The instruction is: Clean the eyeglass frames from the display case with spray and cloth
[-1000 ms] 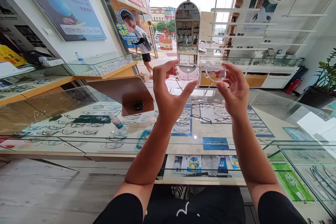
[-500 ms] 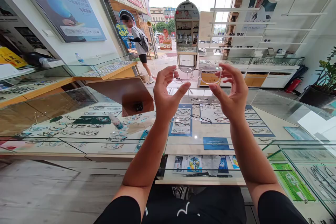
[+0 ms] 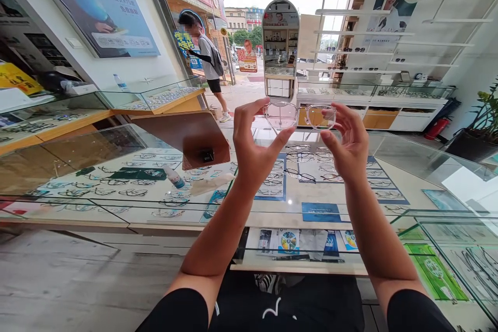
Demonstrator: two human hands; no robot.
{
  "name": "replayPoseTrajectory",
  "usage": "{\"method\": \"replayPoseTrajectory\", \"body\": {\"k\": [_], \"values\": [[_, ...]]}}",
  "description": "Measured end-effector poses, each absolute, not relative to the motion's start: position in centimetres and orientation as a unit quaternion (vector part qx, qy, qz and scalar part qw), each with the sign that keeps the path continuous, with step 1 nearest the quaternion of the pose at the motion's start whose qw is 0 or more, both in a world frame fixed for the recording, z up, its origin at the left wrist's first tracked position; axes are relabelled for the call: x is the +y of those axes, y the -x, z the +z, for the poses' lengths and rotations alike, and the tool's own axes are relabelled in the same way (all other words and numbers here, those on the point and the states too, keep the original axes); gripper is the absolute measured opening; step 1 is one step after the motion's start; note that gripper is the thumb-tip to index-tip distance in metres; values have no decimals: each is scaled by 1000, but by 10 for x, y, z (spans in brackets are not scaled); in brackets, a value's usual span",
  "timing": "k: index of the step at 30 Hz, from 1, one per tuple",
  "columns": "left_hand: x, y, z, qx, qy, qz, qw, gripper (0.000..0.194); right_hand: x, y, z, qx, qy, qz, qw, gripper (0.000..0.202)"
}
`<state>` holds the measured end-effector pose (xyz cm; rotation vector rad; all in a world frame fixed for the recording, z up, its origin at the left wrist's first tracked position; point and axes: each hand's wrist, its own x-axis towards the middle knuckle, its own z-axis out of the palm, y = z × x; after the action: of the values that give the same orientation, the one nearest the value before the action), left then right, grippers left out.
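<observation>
A pair of clear-framed eyeglasses (image 3: 281, 116) is raised above the glass counter, held between my two hands. My left hand (image 3: 259, 142) pinches the left rim between thumb and fingers. At the right rim, my right hand (image 3: 348, 140) grips the frame with its fingertips. The glasses are slightly turned, with the left lens looking larger than the right. Below them, several eyeglass frames (image 3: 299, 175) lie in the display case, some on blue-edged white sheets (image 3: 268, 194).
A brown tilted panel (image 3: 187, 137) stands on the counter at the left. Ahead is an arched mirror (image 3: 280, 46). A person (image 3: 210, 57) with a backpack is outside the doorway. A potted plant (image 3: 482, 119) and a fire extinguisher (image 3: 437, 128) are at the right.
The glasses have turned in my hands, the left lens now looking larger and the right one smaller. My left hand has shifted a little to the right. The view has shifted slightly.
</observation>
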<state>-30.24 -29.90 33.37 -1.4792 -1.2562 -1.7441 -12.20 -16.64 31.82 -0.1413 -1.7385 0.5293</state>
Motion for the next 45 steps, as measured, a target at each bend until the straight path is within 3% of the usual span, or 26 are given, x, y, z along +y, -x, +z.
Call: {"method": "replayPoseTrajectory", "body": {"k": [8,16,20,25,35,45], "values": [[-299,312,284,-478,545,-656,210,64,-177,124,282,-739,91,259,615,57],[-308,313,213,-514,539,-634,207,57,-170,123,217,-694,151,460,533,37],[-308,310,190,-527,547,-615,210,54,-165,128,192,-674,183,512,501,36],[-307,306,165,-531,538,-640,135,56,-163,136,174,-628,210,588,464,40],[-314,299,157,-505,532,-677,63,55,-170,142,172,-562,233,670,426,35],[-317,306,158,-584,506,-631,73,59,-171,144,171,-503,218,740,390,38]]}}
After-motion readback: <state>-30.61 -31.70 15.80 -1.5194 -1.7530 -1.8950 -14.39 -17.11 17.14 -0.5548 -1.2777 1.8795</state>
